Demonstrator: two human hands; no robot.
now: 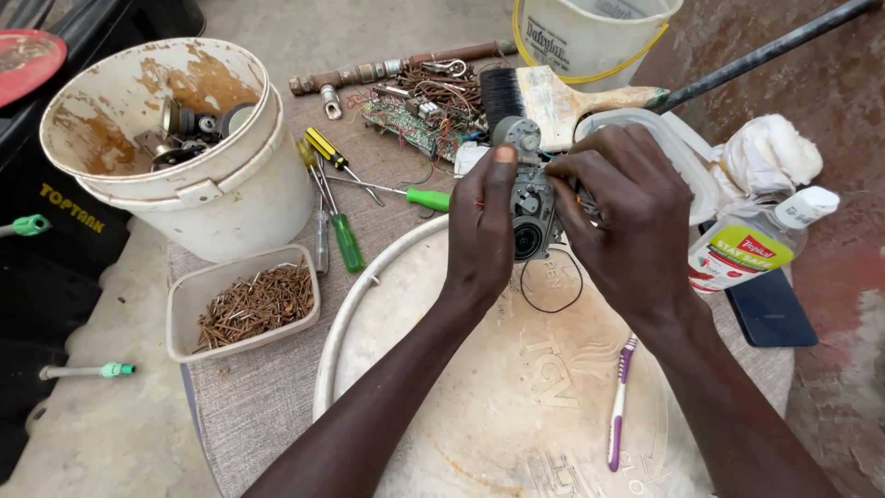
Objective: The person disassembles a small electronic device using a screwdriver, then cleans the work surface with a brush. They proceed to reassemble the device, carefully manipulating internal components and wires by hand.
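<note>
Carburetor-like grey metal part sits gripped between both hands above the far edge of a big round cream lid, its long axis running away from the person, with a round dark opening facing down toward the camera at its near end. The left hand wraps its fingers around the part's left side, thumb stretched up along it; the right hand closes on the right side, fingertips pinching near the top. Much of the part is hidden behind the two hands.

A thin black rubber ring lies on the lid just below the part, and a purple-and-white toothbrush lies nearer the right forearm. Behind the hands are a paintbrush with black bristles, a green circuit board tangled in wires, and a rusty pipe fitting. To the left lie screwdrivers with green and yellow-black handles, a shallow tray of rusty nails, and a stained white bucket holding dark metal pieces that are hard to make out. To the right stand a clear plastic bottle with a white cap, a white rag and a dark flat slab. Another pale bucket is cut off by the top edge. All rests on a bench covered in grey cloth.
</note>
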